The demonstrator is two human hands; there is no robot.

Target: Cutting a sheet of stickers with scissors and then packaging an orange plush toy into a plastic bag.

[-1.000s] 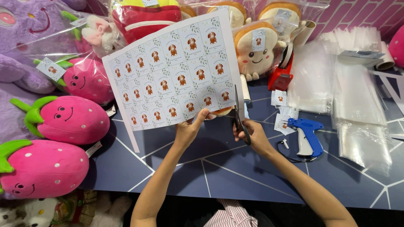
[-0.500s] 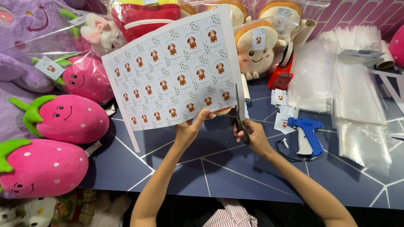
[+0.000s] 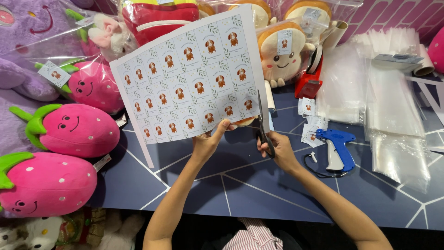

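My left hand [image 3: 209, 139] pinches the bottom edge of a white printed sheet [image 3: 192, 78] with rows of small dog pictures, held up above the dark blue table [image 3: 240, 185]. My right hand [image 3: 276, 147] grips black scissors [image 3: 262, 125]. Their blades point up along the sheet's right edge. A narrow white strip [image 3: 143, 148] hangs from the sheet's lower left corner.
Pink strawberry plush toys [image 3: 74, 129] lie at the left, toast-shaped plush toys [image 3: 282, 55] at the back. A blue tagging gun [image 3: 340, 148], cut tags [image 3: 309, 120], a red tape dispenser [image 3: 309, 83] and clear plastic bags [image 3: 388, 106] sit at the right.
The sheet has shifted slightly, and the scissors have risen from below the sheet's corner to stand along its right edge.
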